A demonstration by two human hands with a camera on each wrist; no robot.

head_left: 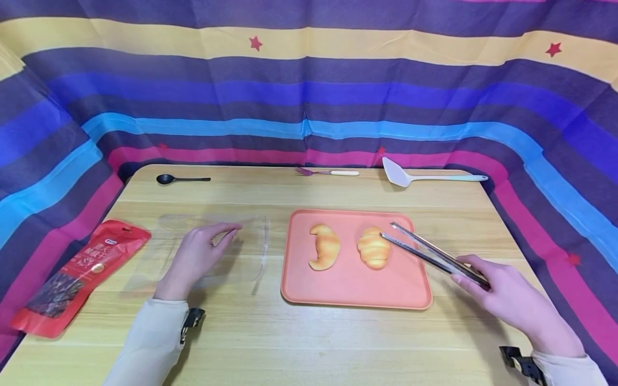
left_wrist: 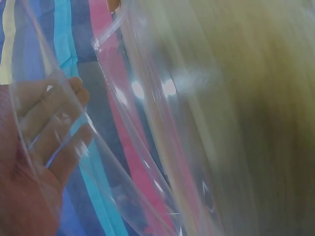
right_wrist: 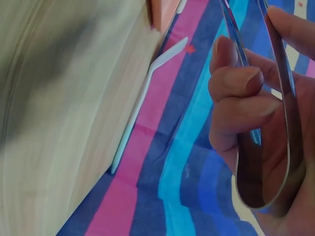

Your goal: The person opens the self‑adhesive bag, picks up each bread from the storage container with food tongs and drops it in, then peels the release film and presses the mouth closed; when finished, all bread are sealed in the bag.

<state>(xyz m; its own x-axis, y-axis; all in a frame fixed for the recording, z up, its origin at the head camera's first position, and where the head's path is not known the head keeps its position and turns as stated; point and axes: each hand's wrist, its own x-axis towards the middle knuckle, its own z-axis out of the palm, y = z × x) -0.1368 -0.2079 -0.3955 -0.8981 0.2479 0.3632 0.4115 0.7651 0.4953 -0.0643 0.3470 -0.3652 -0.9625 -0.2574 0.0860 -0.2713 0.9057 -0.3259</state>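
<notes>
An orange tray [head_left: 357, 303] on the wooden table holds two croissants, one on the left [head_left: 324, 246] and one on the right [head_left: 373, 247]. My right hand [head_left: 507, 295] grips metal tongs [head_left: 429, 252] by their closed end. Their two arms stand apart, with the tips just right of the right croissant. The right wrist view shows the fingers [right_wrist: 236, 108] curled round the tongs [right_wrist: 275, 162]. My left hand [head_left: 195, 257] holds a clear plastic bag [head_left: 241, 262] left of the tray, its right edge lifted. Seen from the left wrist, the fingers [left_wrist: 44, 147] lie behind the plastic bag [left_wrist: 147, 147].
A red snack pouch [head_left: 77, 273] lies at the table's left edge. Along the far edge are a black spoon [head_left: 178, 179], a fork [head_left: 328, 172] and a white spatula [head_left: 425, 177]. Striped cloth walls in the table on three sides.
</notes>
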